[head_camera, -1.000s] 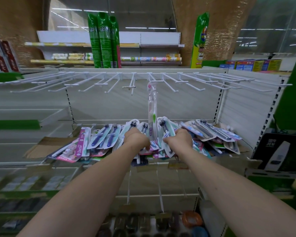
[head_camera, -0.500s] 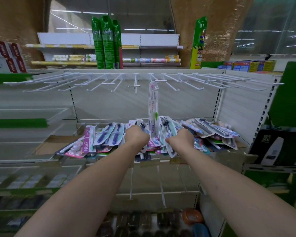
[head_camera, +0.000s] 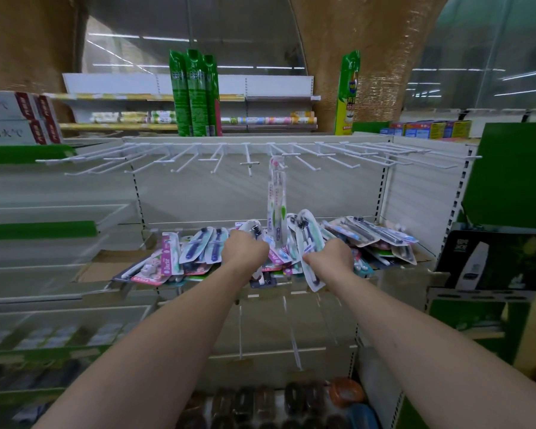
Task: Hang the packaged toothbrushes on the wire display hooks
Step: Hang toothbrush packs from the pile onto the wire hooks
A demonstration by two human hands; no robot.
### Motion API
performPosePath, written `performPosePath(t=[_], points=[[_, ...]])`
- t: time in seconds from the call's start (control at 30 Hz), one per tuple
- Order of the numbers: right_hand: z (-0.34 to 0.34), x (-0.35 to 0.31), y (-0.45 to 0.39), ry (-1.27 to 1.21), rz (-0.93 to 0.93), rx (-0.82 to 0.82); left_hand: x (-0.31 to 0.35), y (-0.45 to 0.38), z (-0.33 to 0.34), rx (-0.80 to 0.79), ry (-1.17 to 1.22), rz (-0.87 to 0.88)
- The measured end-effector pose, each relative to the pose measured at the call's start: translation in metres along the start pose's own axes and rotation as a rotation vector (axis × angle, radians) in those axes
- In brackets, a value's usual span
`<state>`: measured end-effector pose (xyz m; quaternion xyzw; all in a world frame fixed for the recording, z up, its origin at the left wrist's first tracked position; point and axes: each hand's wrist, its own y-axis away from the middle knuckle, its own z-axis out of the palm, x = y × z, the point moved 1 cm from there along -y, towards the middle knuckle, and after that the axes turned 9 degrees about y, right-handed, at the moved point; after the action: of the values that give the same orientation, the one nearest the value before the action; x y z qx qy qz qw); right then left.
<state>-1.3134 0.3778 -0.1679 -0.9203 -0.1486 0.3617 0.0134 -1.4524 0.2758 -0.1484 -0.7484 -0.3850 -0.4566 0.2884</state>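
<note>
A pile of packaged toothbrushes (head_camera: 198, 252) lies spread across the middle shelf. One packaged toothbrush (head_camera: 276, 199) hangs from a white wire hook (head_camera: 279, 156) in the row above. My left hand (head_camera: 243, 252) is curled over packs in the middle of the pile, fingers hidden behind it. My right hand (head_camera: 330, 257) grips a green-and-white toothbrush pack (head_camera: 308, 246), which tilts up out of the pile.
The row of white wire hooks (head_camera: 174, 159) juts toward me at chest height, the rest bare. Green packages (head_camera: 195, 94) stand on the shelf top. A dark product box (head_camera: 489, 261) stands to the right. Lower hooks (head_camera: 294, 342) and goods sit below the shelf.
My right hand has drawn one pack partly out of the pile, its lower end now hanging over the shelf edge. Both hands stay at the pile; the view shifted slightly.
</note>
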Motion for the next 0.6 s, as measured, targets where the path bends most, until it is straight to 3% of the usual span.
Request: performPosePath(t=[0.17, 0.6], points=[[0.001, -0.004, 0.022, 0.023, -0.024, 0.001, -0.007, 0.014, -0.019, 0.049, 0.214, -0.08], [0.018, -0.037, 0.059, -0.042, -0.134, -0.02, -0.022, 0.025, -0.065, 0.113, 0.264, -0.111]])
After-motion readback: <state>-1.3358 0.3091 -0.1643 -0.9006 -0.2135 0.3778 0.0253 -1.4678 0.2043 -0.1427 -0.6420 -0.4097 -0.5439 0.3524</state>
